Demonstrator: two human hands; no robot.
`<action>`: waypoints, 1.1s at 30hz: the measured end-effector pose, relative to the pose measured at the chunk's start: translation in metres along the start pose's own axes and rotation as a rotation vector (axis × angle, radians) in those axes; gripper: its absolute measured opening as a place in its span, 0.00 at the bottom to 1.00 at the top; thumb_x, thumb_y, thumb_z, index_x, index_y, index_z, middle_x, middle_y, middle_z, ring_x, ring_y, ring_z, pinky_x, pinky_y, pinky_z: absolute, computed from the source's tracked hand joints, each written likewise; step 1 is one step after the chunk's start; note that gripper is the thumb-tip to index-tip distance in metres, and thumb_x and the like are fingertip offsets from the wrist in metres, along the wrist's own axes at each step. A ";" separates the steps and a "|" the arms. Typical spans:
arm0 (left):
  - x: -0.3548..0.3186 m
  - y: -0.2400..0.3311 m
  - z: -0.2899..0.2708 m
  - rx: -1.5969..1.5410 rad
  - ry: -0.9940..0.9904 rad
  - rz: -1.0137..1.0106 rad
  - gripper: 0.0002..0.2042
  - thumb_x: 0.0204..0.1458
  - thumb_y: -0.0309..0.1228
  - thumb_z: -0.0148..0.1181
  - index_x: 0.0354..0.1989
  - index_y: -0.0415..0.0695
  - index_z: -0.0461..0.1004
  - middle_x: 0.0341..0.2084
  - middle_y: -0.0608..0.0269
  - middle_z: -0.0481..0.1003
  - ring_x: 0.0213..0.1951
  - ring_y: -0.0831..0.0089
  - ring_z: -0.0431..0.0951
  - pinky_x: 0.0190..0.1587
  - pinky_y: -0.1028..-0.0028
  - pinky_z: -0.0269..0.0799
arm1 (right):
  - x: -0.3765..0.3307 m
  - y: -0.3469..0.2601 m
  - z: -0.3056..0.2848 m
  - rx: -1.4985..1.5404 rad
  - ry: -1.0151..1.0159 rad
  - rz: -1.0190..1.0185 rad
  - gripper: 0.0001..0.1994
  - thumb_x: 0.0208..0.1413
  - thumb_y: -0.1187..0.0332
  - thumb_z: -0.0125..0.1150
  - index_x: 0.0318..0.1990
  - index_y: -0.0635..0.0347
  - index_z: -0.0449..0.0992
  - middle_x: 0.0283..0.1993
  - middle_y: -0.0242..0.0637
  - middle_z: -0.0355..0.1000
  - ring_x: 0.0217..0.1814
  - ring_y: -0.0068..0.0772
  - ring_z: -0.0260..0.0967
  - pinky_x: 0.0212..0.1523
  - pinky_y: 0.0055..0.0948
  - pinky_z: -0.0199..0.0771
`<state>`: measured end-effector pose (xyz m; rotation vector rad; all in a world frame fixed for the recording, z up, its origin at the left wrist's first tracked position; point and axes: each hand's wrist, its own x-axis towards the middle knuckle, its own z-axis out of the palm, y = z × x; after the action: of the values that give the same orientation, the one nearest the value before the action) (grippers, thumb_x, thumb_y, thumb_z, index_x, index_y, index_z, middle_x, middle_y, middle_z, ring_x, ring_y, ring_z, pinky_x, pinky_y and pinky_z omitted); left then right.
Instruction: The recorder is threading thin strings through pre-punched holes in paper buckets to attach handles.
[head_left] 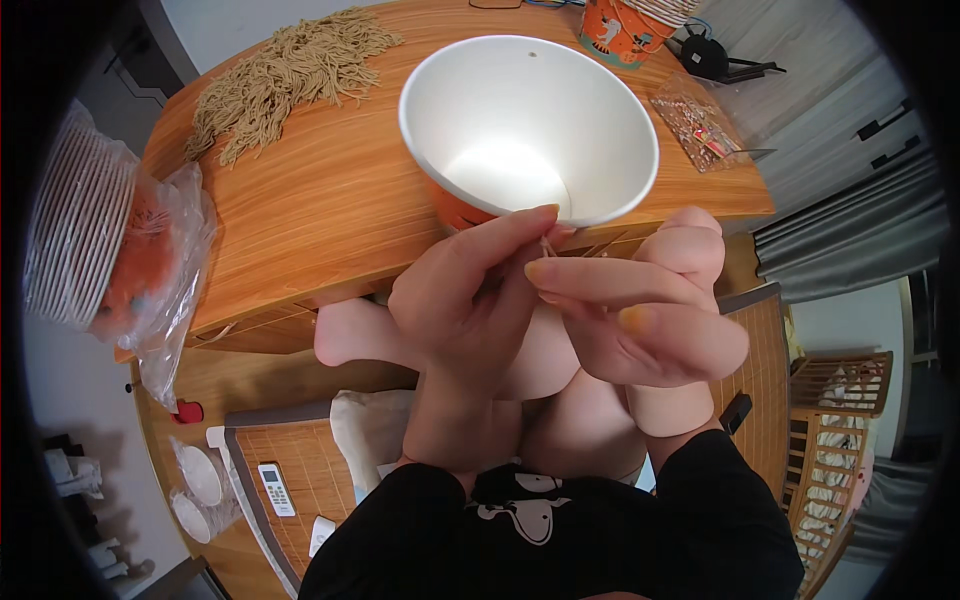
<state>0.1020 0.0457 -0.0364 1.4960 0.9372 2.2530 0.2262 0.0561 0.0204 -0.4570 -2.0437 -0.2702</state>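
Desk: wooden desk is filling the upper part of the view, and a heap of tan cords is lying on its far left side.
Bucket: one large bucket, white inside and orange outside, is standing near the front edge, its mouth facing the wearer.
Cord: one thin cord is showing between the fingertips, just before the near rim of the bucket.
Good handling: the person is working with a very small piece, so holding it close to its ends, pulling gently and aligning it with the rim should be helping.
Left grip: the left hand is pinching the cord, its fingertips pressing nearly together.
Right grip: the right hand is also pinching it with fingertips close, the other fingers curling.
Contact: whether the fingers are touching the rim, I cannot tell.
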 end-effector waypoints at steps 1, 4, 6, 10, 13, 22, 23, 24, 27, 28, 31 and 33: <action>0.000 0.000 0.001 -0.002 0.000 0.001 0.08 0.51 0.15 0.63 0.40 0.34 0.79 0.30 0.54 0.82 0.34 0.69 0.85 0.37 0.76 0.81 | 0.000 0.000 -0.001 -0.003 -0.012 0.037 0.32 0.46 0.74 0.76 0.45 0.42 0.52 0.36 0.21 0.82 0.27 0.23 0.57 0.32 0.27 0.54; 0.000 0.000 0.002 -0.036 0.021 -0.058 0.08 0.52 0.14 0.62 0.39 0.34 0.79 0.29 0.54 0.82 0.34 0.69 0.85 0.37 0.76 0.81 | -0.001 0.004 -0.002 0.033 -0.049 0.039 0.34 0.45 0.74 0.76 0.46 0.41 0.50 0.35 0.23 0.82 0.24 0.25 0.53 0.32 0.27 0.53; 0.000 0.002 0.001 -0.042 0.023 -0.071 0.08 0.51 0.14 0.62 0.39 0.35 0.79 0.29 0.55 0.82 0.34 0.69 0.85 0.36 0.76 0.80 | 0.007 0.001 -0.008 0.038 -0.102 0.044 0.34 0.45 0.75 0.76 0.46 0.42 0.51 0.34 0.23 0.82 0.25 0.25 0.52 0.32 0.28 0.53; 0.001 0.003 0.001 0.080 0.008 -0.028 0.08 0.51 0.14 0.62 0.39 0.35 0.80 0.30 0.55 0.82 0.32 0.70 0.84 0.34 0.77 0.79 | 0.005 0.008 -0.009 0.135 -0.076 0.042 0.26 0.47 0.75 0.73 0.44 0.46 0.58 0.34 0.27 0.83 0.28 0.27 0.51 0.34 0.29 0.53; 0.001 -0.003 -0.002 0.148 0.013 0.007 0.10 0.50 0.15 0.64 0.40 0.37 0.81 0.27 0.58 0.82 0.28 0.74 0.82 0.30 0.78 0.77 | 0.007 0.004 -0.009 0.071 -0.075 0.175 0.11 0.41 0.71 0.74 0.22 0.48 0.73 0.38 0.22 0.82 0.34 0.22 0.67 0.37 0.24 0.56; -0.005 -0.005 0.001 0.329 0.092 0.224 0.15 0.42 0.17 0.70 0.40 0.44 0.84 0.33 0.69 0.68 0.26 0.77 0.72 0.26 0.81 0.68 | 0.007 0.011 -0.027 0.244 -0.256 0.415 0.13 0.45 0.65 0.75 0.33 0.55 0.75 0.31 0.30 0.76 0.33 0.33 0.70 0.35 0.29 0.64; -0.006 -0.006 -0.003 0.344 0.057 0.237 0.15 0.41 0.18 0.72 0.40 0.46 0.84 0.33 0.70 0.67 0.27 0.78 0.71 0.27 0.80 0.67 | 0.009 0.009 -0.028 0.256 -0.337 0.466 0.13 0.46 0.64 0.74 0.35 0.56 0.75 0.32 0.32 0.76 0.33 0.35 0.70 0.35 0.31 0.65; -0.008 -0.007 -0.005 0.359 0.023 0.251 0.16 0.39 0.20 0.73 0.39 0.47 0.84 0.33 0.71 0.66 0.27 0.78 0.69 0.27 0.79 0.67 | 0.012 0.006 -0.028 0.316 -0.378 0.531 0.13 0.50 0.62 0.70 0.37 0.58 0.75 0.35 0.35 0.77 0.36 0.42 0.71 0.38 0.34 0.68; -0.007 -0.013 -0.002 0.358 0.053 0.295 0.16 0.36 0.23 0.74 0.38 0.50 0.85 0.32 0.72 0.66 0.28 0.77 0.68 0.28 0.77 0.66 | 0.010 0.008 -0.021 0.444 -0.497 0.569 0.11 0.54 0.64 0.66 0.37 0.61 0.73 0.36 0.40 0.77 0.38 0.46 0.72 0.39 0.38 0.70; -0.006 -0.014 -0.002 0.354 0.051 0.295 0.16 0.36 0.23 0.74 0.38 0.50 0.85 0.32 0.72 0.66 0.28 0.77 0.68 0.28 0.77 0.66 | 0.008 0.009 -0.021 0.524 -0.542 0.585 0.09 0.56 0.66 0.63 0.37 0.63 0.72 0.35 0.43 0.76 0.39 0.50 0.72 0.39 0.39 0.70; -0.002 -0.018 -0.004 0.362 0.033 0.353 0.17 0.34 0.24 0.75 0.38 0.51 0.85 0.30 0.72 0.66 0.28 0.76 0.68 0.29 0.77 0.67 | 0.008 0.004 -0.024 0.581 -0.541 0.769 0.08 0.56 0.68 0.62 0.35 0.63 0.71 0.31 0.44 0.74 0.36 0.49 0.72 0.38 0.38 0.70; 0.001 -0.019 -0.003 0.393 0.056 0.377 0.17 0.34 0.26 0.75 0.37 0.51 0.85 0.29 0.73 0.66 0.29 0.75 0.69 0.30 0.76 0.67 | 0.008 0.002 -0.029 0.568 -0.544 0.744 0.07 0.56 0.69 0.61 0.34 0.62 0.72 0.29 0.43 0.72 0.35 0.48 0.71 0.37 0.37 0.69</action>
<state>0.0966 0.0591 -0.0485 1.9225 1.2637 2.4807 0.2460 0.0488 0.0414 -0.9460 -2.1637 0.9468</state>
